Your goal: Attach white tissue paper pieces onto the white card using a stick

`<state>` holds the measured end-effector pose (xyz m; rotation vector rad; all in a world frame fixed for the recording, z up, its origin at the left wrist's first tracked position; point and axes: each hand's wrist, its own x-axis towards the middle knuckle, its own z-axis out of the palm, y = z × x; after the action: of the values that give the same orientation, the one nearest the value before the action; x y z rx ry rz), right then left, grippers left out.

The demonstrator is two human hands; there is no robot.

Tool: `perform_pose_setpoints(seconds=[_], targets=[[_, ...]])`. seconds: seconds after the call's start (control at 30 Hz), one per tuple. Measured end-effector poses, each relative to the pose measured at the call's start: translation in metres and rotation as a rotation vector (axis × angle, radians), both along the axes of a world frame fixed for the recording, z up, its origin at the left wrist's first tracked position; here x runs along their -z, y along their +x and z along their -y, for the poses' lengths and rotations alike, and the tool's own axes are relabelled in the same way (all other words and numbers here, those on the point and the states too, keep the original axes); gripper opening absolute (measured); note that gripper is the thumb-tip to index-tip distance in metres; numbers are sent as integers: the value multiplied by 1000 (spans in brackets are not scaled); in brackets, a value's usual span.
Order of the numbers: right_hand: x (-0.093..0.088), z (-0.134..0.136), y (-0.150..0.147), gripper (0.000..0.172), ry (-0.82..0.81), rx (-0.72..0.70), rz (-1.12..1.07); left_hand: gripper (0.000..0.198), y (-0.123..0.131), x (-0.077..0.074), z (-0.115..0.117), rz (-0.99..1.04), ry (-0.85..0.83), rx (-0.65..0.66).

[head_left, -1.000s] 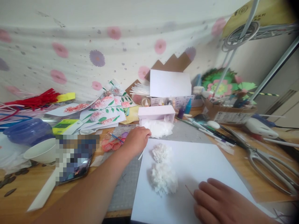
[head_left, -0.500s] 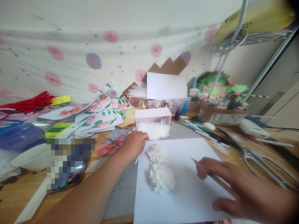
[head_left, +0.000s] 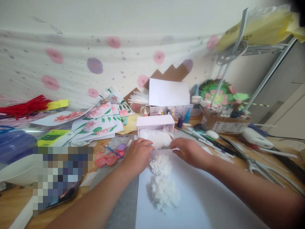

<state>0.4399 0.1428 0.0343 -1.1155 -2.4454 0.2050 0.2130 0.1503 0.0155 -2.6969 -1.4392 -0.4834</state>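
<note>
A white sheet of paper (head_left: 195,197) lies in front of me with two fluffy white tissue flowers (head_left: 163,186) on its left part. My left hand (head_left: 138,154) rests at the sheet's far left corner, fingers curled, its tips at a heap of white tissue (head_left: 156,137) spilling from a small white box (head_left: 156,122). My right hand (head_left: 190,152) reaches over the sheet toward the same heap and pinches a thin wooden stick (head_left: 172,137) whose tip points at the tissue. Whether the left fingers hold a piece of tissue is hidden.
Large scissors (head_left: 264,167) and pens lie at the right, a glue gun (head_left: 256,137) behind them. A paint palette (head_left: 109,156), flower paintings (head_left: 97,119), a white bowl (head_left: 16,171) and a phone sit at the left. A cardboard box of paper flowers (head_left: 224,122) stands at the back right.
My right hand has come up from the sheet's near right corner and moved forward and left with the stick to the tissue heap. My left hand has stayed put.
</note>
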Motion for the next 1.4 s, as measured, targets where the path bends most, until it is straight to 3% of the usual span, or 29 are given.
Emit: perform_pose_setpoints(seconds=[0.1, 0.37, 0.53, 0.67, 0.77, 0.83, 0.9, 0.97, 1.07, 1.17, 1.27, 1.33, 1.4], targets=[[9, -25, -19, 11, 204, -81, 240, 25, 1, -2, 3, 53, 23, -16], [29, -54, -43, 8, 324, -104, 327, 23, 0, -4, 4, 105, 22, -72], [31, -54, -35, 12, 339, -34, 242, 23, 0, -4, 5, 164, 11, -86], [17, -38, -29, 11, 320, 114, 66, 24, -1, -6, 7, 371, 44, -124], [-1, -15, -28, 7, 229, 129, -60, 34, 1, -10, 10, 612, -54, -112], [-12, 2, -29, 10, -21, 97, -289, 41, 4, -12, 13, 770, -235, -20], [-20, 17, -29, 12, -139, 99, -380, 45, 8, -14, 16, 884, -409, 88], [-24, 27, -28, 12, -203, 100, -409, 39, 11, -14, 19, 936, -503, 136], [-26, 34, -22, 10, -291, 34, -454, 16, 12, -14, 20, 961, -528, 94], [-22, 30, -10, 23, -423, -54, -595, 13, 11, -13, 17, 1043, -509, 33], [-9, 23, 3, 24, -676, -85, -791, 13, 10, -15, 15, 1079, -500, -28], [4, 21, 7, 33, -859, -117, -766, 12, 11, -16, 15, 1044, -516, -58], [17, 20, 6, 38, -911, -108, -701, 12, 12, -18, 15, 996, -545, -82]])
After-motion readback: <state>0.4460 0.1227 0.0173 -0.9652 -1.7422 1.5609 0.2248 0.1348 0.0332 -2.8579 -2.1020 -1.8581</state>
